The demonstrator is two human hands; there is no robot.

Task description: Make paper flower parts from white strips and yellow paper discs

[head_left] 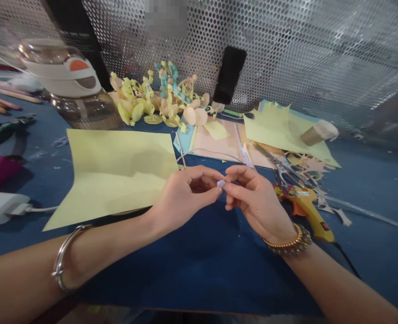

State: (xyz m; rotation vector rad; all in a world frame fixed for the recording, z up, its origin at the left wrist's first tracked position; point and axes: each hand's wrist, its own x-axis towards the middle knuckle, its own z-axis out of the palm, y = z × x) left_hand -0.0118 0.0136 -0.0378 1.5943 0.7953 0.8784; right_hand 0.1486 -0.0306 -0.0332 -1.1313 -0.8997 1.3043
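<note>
A tiny pale lilac folded paper piece [221,183] is pinched between the fingertips of my two hands, above the blue table. My left hand [192,189] closes thumb and fingers on its left side. From the right, the thumb and index finger of my right hand [253,193] press on the same piece. Its exact shape is partly covered by the fingertips. A large creased sheet of yellow paper [118,171] lies beside my left hand. Just right of my right hand rests a yellow glue gun [309,207], with scissors [280,168] behind it.
Yellow, blue and peach paper decorations [165,99] stand at the back. A phone [230,74] leans against the perforated metal panel [287,40]. A large bottle [80,90] stands back left, a white charger [3,207] at left. Cut sheets [276,126] and a tape roll [315,133] lie right.
</note>
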